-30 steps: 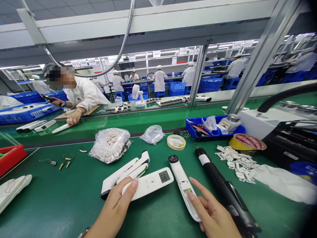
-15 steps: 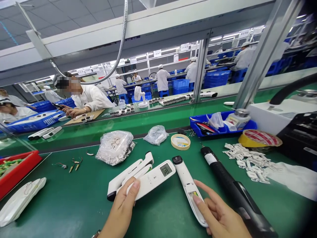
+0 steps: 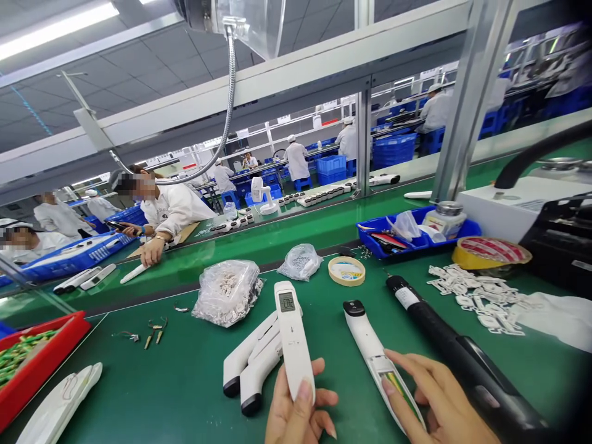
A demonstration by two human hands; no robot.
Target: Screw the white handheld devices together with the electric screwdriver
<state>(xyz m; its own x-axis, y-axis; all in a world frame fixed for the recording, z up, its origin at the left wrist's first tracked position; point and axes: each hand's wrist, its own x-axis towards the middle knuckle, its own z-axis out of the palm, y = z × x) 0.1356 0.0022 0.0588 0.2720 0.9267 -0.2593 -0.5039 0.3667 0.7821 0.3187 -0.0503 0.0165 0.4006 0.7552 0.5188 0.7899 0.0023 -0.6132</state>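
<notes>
My left hand (image 3: 300, 410) grips a white infrared thermometer (image 3: 290, 336) by its lower end, thumb on the front, its small grey display facing me. In my right hand (image 3: 437, 398) is a second thermometer (image 3: 370, 342), its black-tipped end pointing away. That one's handle is uncovered, showing a green and yellow part inside, with my thumb over the opening. Behind my left hand, two more white thermometers (image 3: 254, 370) with black ends lie on the green bench. A black electric screwdriver (image 3: 456, 357) lies to the right of my right hand.
Beyond my hands are a bag of small white parts (image 3: 226, 293), a bag of screws (image 3: 300, 262), a tape roll (image 3: 346, 271) and a blue tray (image 3: 379, 246). A red bin (image 3: 69, 336) stands left, white plastic pieces (image 3: 481, 299) right. A co-worker (image 3: 171, 213) sits across.
My left hand has moved right and turned its thermometer upright, uncovering the two lying behind. My right thumb has shifted on the uncovered handle. The co-worker's hand has reached down to a white piece.
</notes>
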